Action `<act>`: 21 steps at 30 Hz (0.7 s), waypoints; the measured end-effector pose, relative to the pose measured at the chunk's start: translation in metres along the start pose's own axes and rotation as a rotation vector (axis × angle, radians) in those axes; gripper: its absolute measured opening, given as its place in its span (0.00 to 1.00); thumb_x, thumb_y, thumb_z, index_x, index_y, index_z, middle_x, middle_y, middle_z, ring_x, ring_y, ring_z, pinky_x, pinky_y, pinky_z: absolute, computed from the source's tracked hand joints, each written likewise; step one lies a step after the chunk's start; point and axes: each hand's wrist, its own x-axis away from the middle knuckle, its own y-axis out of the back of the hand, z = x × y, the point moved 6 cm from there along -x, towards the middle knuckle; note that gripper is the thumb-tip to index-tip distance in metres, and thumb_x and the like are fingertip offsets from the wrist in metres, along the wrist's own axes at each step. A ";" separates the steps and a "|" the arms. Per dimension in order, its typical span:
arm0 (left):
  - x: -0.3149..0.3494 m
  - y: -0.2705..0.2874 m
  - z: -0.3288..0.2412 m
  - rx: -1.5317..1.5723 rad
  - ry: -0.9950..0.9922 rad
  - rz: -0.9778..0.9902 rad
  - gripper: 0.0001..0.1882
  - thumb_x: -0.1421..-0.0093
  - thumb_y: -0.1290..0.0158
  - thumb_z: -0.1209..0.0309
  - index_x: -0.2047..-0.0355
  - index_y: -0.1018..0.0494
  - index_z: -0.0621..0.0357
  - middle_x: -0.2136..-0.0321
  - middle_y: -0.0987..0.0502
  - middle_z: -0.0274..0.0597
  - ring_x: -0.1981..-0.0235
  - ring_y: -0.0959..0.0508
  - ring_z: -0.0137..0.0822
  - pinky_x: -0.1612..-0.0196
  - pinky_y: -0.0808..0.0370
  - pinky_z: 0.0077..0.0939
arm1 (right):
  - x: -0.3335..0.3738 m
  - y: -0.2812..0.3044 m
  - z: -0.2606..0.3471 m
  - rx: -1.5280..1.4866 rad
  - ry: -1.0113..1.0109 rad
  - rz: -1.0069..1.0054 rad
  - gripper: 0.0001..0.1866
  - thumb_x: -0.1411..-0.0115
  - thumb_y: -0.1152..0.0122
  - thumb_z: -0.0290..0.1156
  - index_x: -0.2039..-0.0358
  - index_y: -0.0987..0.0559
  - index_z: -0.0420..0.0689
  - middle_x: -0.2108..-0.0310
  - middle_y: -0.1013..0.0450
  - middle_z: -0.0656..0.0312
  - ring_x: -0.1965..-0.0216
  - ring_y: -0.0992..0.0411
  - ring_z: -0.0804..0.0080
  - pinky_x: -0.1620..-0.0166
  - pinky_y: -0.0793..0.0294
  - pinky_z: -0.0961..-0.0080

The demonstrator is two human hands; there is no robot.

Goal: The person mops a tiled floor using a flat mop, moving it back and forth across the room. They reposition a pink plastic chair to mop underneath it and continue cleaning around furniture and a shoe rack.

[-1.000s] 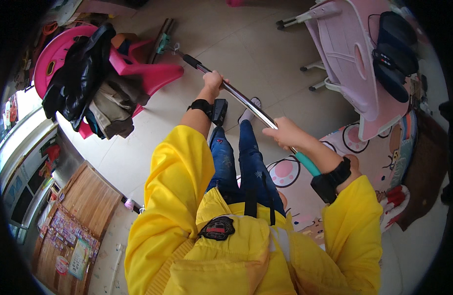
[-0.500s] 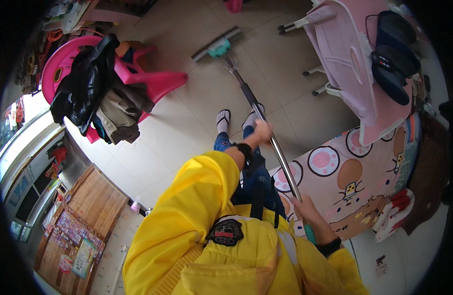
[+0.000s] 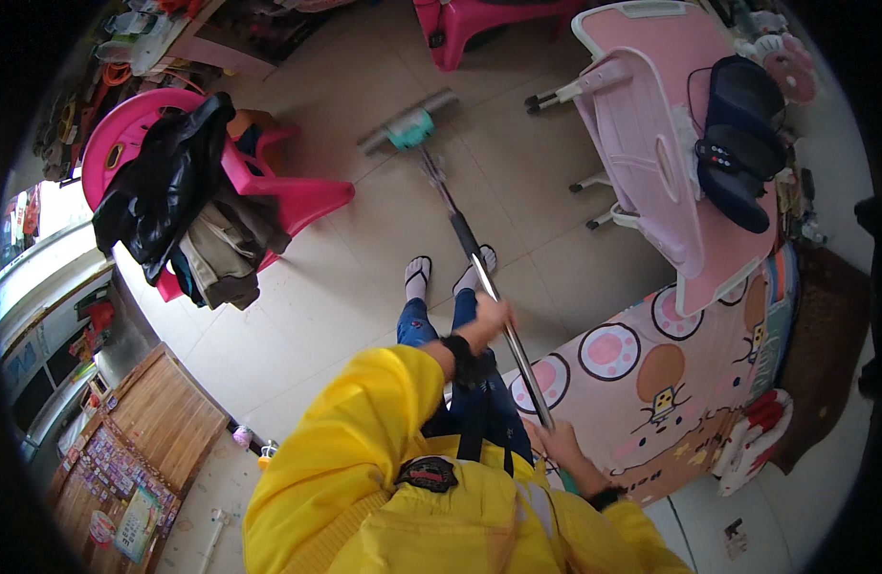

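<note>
My left hand point(image 3: 489, 321) wraps round the metal pole of a flat-headed mop point(image 3: 519, 368), partway down its length. Lower in the picture, my right hand point(image 3: 562, 450) grips the pole's upper end, close to its teal grip, which is partly hidden. The pole slants away from me to a wide mop head point(image 3: 409, 126) with a teal centre. That head lies against the tiled floor, blurred by motion, ahead of my sandalled feet.
A pink chair point(image 3: 312, 203) piled with dark clothes point(image 3: 168, 182) stands left. To the right is a pink folding table point(image 3: 642, 163) on wheeled legs, with a dark cushion-like thing point(image 3: 742, 143). A patterned cloth-covered bed point(image 3: 642, 392) lies near right; another pink seat point(image 3: 451, 33) is ahead.
The mop head has moved slightly farther from my feet. My view has tilted, so the room sits lower and more to the left, and more of the far pink seat shows.
</note>
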 end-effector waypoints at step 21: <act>-0.044 0.034 -0.033 0.256 -0.053 -0.025 0.25 0.47 0.71 0.49 0.67 0.43 0.60 0.77 0.34 0.43 0.75 0.34 0.37 0.72 0.36 0.42 | -0.088 0.003 0.043 0.151 0.018 0.058 0.18 0.51 0.50 0.39 0.84 0.31 0.35 0.87 0.36 0.51 0.82 0.34 0.60 0.78 0.37 0.66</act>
